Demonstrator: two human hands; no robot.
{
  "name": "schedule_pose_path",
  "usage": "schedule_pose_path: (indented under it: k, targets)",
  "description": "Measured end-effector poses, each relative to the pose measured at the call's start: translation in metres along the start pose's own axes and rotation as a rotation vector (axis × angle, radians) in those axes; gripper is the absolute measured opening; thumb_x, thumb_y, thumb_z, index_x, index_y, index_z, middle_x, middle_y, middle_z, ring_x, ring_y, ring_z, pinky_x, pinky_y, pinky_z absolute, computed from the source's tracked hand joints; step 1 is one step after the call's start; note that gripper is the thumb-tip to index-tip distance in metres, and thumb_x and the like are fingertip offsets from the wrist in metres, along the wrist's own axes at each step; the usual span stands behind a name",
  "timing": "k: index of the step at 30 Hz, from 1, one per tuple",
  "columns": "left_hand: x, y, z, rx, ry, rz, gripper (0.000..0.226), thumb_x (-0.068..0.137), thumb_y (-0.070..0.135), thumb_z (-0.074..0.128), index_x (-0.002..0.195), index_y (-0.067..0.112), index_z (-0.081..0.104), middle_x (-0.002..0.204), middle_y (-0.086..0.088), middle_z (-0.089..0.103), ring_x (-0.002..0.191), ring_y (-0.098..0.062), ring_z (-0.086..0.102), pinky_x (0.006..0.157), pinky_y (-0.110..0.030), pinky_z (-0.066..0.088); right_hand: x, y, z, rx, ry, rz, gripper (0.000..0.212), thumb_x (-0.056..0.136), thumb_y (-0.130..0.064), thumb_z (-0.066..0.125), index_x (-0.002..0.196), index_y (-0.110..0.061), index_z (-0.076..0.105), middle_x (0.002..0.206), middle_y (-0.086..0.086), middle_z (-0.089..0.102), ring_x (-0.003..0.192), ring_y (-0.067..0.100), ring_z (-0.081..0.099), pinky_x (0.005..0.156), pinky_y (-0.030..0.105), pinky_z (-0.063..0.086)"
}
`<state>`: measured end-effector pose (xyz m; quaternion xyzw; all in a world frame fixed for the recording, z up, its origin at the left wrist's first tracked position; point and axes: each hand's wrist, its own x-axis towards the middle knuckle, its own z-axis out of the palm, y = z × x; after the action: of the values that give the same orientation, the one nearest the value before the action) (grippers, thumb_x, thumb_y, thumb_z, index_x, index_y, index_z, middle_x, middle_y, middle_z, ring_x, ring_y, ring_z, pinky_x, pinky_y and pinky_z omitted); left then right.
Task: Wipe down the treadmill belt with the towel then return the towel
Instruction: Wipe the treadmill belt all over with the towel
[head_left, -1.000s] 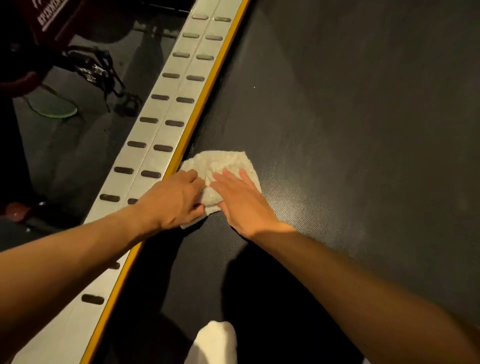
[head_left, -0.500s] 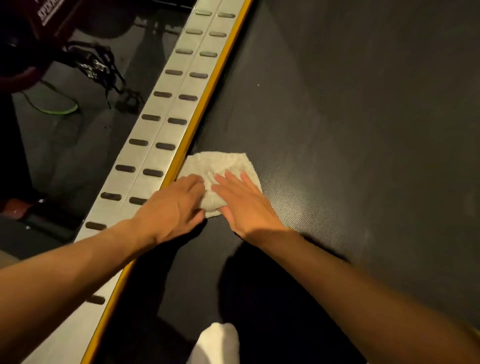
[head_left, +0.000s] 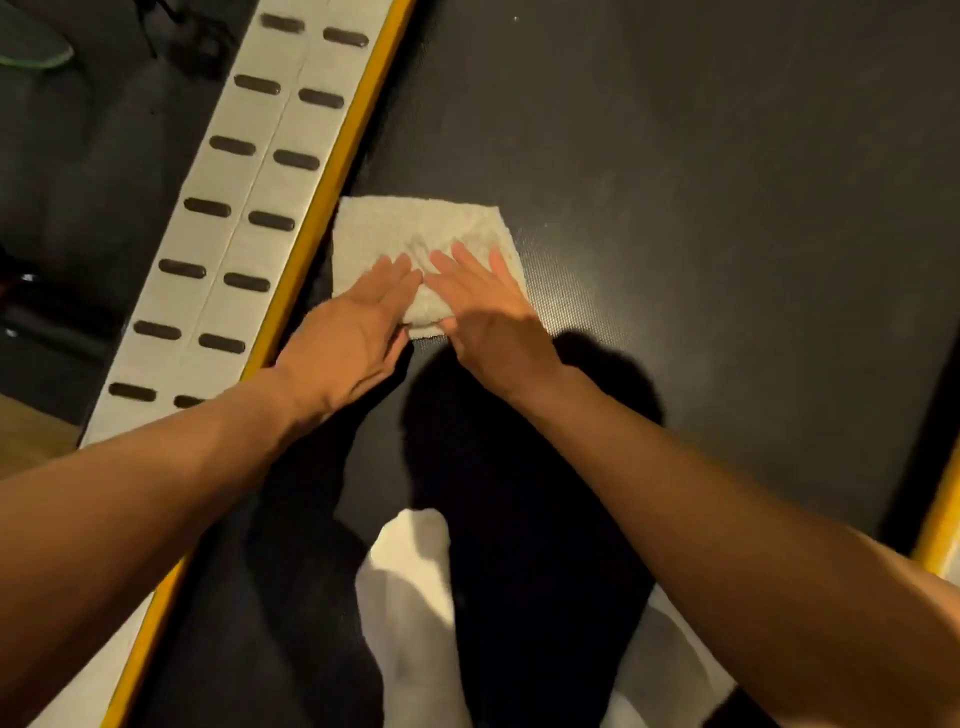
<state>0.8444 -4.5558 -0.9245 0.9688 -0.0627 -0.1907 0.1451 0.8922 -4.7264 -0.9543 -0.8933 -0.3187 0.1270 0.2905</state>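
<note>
1. Head view: a dark treadmill belt (head_left: 675, 182) is seen from above, filling most of the picture.
2. A pale folded towel (head_left: 415, 234) is laid flat on the belt, its left edge just beside a yellow strip (head_left: 337, 156) that borders the belt.
3. The left hand (head_left: 348, 338) is pressed palm down on the near left part of the towel, with the fingers held straight and close together.
4. The right hand (head_left: 493, 322) is pressed flat on the near right part of the towel, fingers straight and slightly spread; nothing is gripped by either hand.
5. The two hands are set side by side, with their fingertips nearly touching.
6. A light grey side rail (head_left: 228, 208) with two rows of dark oval pads is seen left of the yellow strip.
7. A white sock (head_left: 410, 597) is seen on the belt near the bottom edge, between the forearms.
</note>
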Motion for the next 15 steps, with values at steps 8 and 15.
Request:
schedule_pose_path:
  k: [8, 15]
  targets:
    - [-0.005, 0.075, 0.012, -0.008, -0.16, -0.125, 0.066, 0.092, 0.006, 0.049, 0.151, 0.011, 0.017, 0.158, -0.009, 0.016, 0.145, -0.027, 0.016, 0.107, -0.044, 0.035, -0.045, 0.012, -0.049, -0.311, -0.288, 0.141, 0.05, 0.097, -0.024, 0.048, 0.145, -0.026, 0.035, 0.155, 0.001, 0.028, 0.146, 0.026, 0.016, 0.117, 0.048, 0.009]
    - [0.02, 0.118, 0.014, -0.008, -0.307, -0.107, 0.06, 0.096, 0.006, 0.043, 0.15, 0.01, 0.019, 0.157, -0.012, 0.015, 0.143, -0.032, 0.02, 0.105, -0.044, 0.036, -0.073, 0.002, -0.079, -0.248, -0.293, 0.331, 0.051, 0.096, -0.017, 0.039, 0.146, -0.011, 0.032, 0.154, 0.012, 0.027, 0.144, 0.027, 0.019, 0.118, 0.037, 0.013]
